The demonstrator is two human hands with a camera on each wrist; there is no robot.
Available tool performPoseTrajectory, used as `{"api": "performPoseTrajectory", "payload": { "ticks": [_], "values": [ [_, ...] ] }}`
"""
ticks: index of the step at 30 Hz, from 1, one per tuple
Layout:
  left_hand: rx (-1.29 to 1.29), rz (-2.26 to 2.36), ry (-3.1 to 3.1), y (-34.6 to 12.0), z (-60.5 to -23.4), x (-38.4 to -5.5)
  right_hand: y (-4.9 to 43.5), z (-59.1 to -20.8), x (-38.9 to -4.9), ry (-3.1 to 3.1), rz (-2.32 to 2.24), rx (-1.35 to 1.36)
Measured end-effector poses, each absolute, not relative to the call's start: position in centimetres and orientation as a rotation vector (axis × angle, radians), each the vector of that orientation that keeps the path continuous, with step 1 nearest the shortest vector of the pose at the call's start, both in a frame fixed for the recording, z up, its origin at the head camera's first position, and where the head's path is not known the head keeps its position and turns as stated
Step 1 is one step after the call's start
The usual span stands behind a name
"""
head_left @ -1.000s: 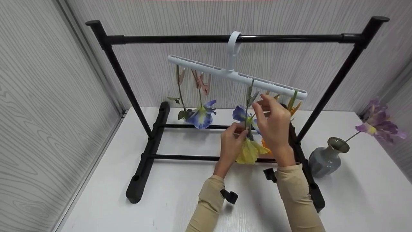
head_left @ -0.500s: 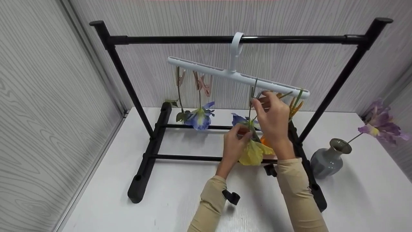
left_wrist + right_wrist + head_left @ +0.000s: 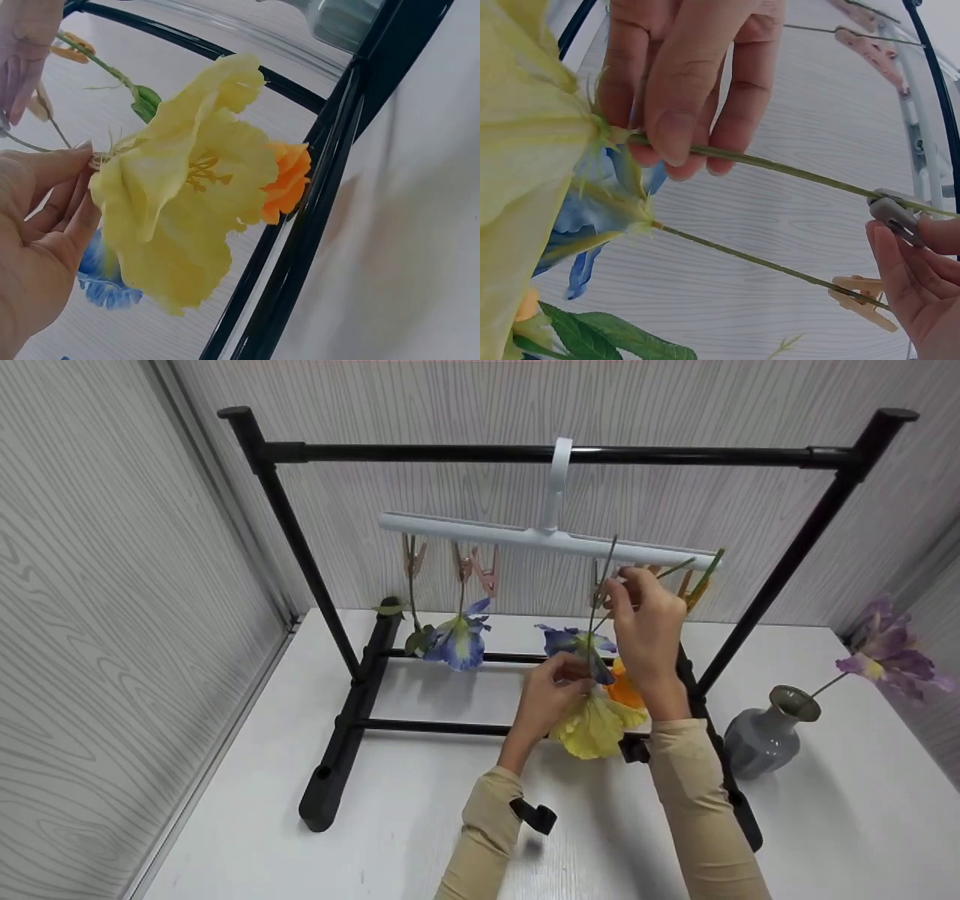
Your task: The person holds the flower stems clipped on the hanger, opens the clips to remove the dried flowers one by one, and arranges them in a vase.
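Note:
My left hand (image 3: 551, 690) pinches the stem of a yellow flower (image 3: 596, 729) just above its bloom, which hangs head down. Higher on that stem, my right hand (image 3: 649, 619) pinches a grey clothespin (image 3: 894, 214), whose jaws sit at the stem in the right wrist view. These fingers are close below the right half of a pale clip hanger (image 3: 480, 531). Behind the yellow bloom hang a blue flower (image 3: 566, 639) and an orange flower (image 3: 624, 688). A tan clothespin (image 3: 859, 296) holds the blue flower's stem.
The hanger hooks over the top bar (image 3: 450, 453) of a black rack. Pink clothespins (image 3: 486, 574) hang on its left half, with another blue flower (image 3: 459, 641) below. Right of the rack stands a grey vase (image 3: 761, 739) with a purple flower (image 3: 889, 660).
The hanger has levelled somewhat: its left end dropped and its right end rose. The yellow flower and left hand moved slightly right and down. The right hand shifted a little right, still at the clothespin.

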State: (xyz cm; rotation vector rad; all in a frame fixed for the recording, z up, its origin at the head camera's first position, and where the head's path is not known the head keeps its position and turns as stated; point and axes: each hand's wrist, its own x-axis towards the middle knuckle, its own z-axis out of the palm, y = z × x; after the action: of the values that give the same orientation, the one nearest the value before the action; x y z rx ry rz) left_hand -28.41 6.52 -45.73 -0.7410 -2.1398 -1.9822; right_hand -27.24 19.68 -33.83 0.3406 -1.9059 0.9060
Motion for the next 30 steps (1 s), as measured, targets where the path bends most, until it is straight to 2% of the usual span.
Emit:
{"api": "performPoseTrajectory", "payload": {
  "ticks": [16, 30],
  "values": [
    [-0.686, -1.884, -2.045, 7.6, -45.5, -28.3, 17.9, -34.4, -27.8, -1.963, 0.785, 0.254],
    [-0.680, -1.854, -2.160, 7.9, -45.2, -28.1, 18.3, -34.4, -28.8, -1.989, 0.646, 0.141]
  ]
}}
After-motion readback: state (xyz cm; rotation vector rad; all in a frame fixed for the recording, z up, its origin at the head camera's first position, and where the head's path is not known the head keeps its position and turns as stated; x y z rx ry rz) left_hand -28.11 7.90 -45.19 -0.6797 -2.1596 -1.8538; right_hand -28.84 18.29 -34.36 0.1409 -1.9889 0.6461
